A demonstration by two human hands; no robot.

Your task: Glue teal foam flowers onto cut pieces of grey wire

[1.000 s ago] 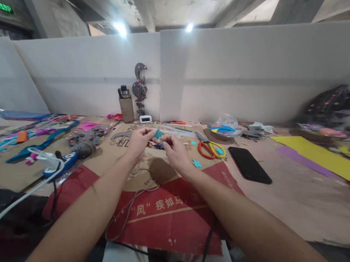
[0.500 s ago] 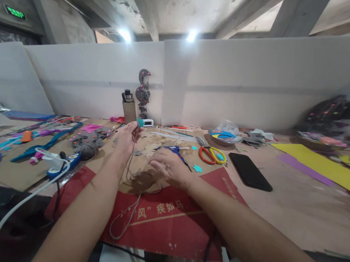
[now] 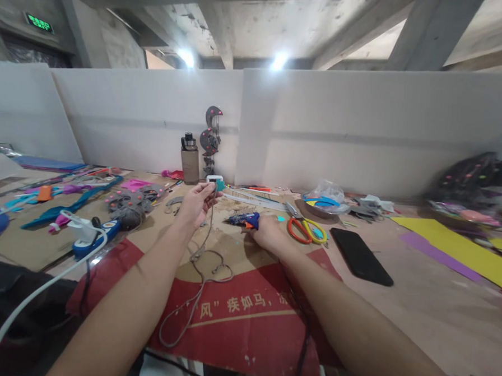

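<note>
My left hand [image 3: 197, 201] is raised above the table and pinches a small teal foam piece [image 3: 220, 184] fixed to a grey cord [image 3: 199, 264] that hangs down and coils on the cardboard. My right hand [image 3: 268, 232] rests on the table with its fingers closed round the handle of a blue glue gun [image 3: 244, 219], whose nozzle points left. A small teal foam cut-out [image 3: 280, 218] lies just beyond that hand.
Red-and-yellow scissors [image 3: 305, 230] and a black phone [image 3: 361, 248] lie to the right. A water bottle [image 3: 189, 162] stands by the white partition. Foam craft pieces [image 3: 130, 199] and a power strip [image 3: 91, 236] crowd the left; yellow foam sheets [image 3: 458, 241] lie far right.
My left hand lifted the teal piece up, drawing the cord off the table. My right hand let go of the piece, dropped to the table and took hold of the glue gun.
</note>
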